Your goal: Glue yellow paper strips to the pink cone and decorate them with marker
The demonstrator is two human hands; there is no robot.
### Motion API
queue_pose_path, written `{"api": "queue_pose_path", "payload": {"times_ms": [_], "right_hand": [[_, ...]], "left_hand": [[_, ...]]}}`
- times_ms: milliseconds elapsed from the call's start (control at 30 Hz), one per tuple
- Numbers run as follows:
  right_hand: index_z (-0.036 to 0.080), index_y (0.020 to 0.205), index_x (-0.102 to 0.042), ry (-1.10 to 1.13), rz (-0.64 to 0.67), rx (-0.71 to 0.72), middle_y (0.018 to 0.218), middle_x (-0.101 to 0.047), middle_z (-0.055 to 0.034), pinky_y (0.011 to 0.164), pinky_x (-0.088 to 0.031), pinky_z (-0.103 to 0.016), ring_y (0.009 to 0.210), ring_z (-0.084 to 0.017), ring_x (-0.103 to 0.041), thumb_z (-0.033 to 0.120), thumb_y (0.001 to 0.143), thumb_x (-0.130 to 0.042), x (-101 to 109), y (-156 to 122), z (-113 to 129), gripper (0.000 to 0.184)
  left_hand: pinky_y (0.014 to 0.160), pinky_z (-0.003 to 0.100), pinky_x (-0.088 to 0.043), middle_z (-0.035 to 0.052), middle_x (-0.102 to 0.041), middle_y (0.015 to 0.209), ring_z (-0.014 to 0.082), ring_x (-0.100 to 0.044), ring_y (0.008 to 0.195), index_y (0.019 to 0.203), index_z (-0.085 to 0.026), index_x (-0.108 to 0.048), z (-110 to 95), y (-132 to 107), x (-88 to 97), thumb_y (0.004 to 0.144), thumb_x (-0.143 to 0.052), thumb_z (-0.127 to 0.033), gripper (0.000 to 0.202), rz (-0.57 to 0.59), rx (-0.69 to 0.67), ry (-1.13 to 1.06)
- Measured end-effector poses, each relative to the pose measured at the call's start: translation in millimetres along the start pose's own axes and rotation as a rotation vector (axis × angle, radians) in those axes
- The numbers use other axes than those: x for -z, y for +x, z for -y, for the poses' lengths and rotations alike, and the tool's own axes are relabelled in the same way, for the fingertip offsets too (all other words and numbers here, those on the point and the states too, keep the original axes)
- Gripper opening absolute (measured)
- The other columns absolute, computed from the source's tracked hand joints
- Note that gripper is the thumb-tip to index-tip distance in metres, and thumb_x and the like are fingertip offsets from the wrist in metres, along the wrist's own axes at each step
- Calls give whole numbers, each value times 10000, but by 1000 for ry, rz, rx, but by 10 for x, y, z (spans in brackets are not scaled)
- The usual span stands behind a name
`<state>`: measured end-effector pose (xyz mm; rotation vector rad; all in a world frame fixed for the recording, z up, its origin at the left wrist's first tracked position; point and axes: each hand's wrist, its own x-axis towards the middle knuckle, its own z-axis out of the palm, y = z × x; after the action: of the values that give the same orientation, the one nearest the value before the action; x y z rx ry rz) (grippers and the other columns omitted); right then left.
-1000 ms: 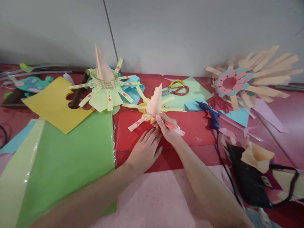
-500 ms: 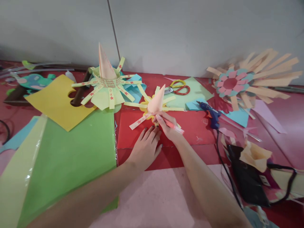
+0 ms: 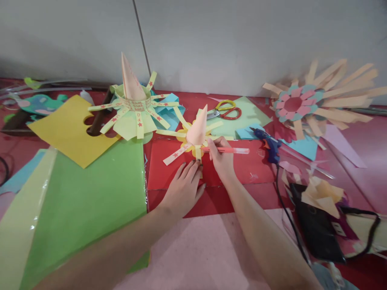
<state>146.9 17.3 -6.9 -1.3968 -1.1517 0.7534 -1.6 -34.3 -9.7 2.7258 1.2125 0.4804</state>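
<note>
Red surface (image 3: 248, 165), paper cone (image 3: 197, 129), just beyond hands (image 3: 183, 187)

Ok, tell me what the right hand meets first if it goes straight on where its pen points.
Likely the pale strip in front of the cone, just beyond the tip of the pen, whose height is unclear.

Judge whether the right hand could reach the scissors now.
Probably yes: the scissors lie just beyond the right hand, with only pale paper strips between, though that hand holds a red pen.
</note>
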Motion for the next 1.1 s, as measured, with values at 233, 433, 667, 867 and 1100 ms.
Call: {"api": "queue_pose_path", "payload": {"times_ms": [233,433,667,867,1100], "right_hand": [[210,601,-416,-24,27,-6,430,-452,78,494,-378,-227,421,-80,-452,442,778,-618,5,-6,44,355],[218,580,-377,-61,32,24,422,-421,86,501,-377,-233,412,-80,-432,390,815,-580,2,-1,29,355],[219,580,-387,-83,60,41,427,-432,82,497,-375,-233,425,-85,-451,380,815,-573,4,9,-12,340],[218,576,-383,-72,65,31,426,-418,87,494,-374,-229,414,-77,-440,350,821,-569,2,5,17,335],[213,580,-373,-67,67,18,426,-440,79,508,-376,-227,424,-77,-448,452,827,-553,6,-3,29,388]], "left_hand": [[1053,431,-368,187,-504,1326,272,-479,1229,1254,-8,-475,13,-2,-29,917,-384,-267,434,2,-11,31],[1060,430,-363,182,-503,1328,273,-474,1235,1257,-13,-474,13,-5,-21,921,-387,-264,428,8,-20,23],[1061,433,-360,180,-503,1327,268,-465,1246,1254,-43,-477,18,-8,-28,921,-380,-265,412,6,-12,6],[1060,423,-364,179,-515,1316,275,-467,1244,1244,-27,-487,13,-7,-29,916,-397,-270,418,1,-17,30],[1065,438,-356,181,-497,1334,270,-464,1248,1256,-43,-480,17,-10,-29,920,-386,-264,414,15,-5,9]]}}
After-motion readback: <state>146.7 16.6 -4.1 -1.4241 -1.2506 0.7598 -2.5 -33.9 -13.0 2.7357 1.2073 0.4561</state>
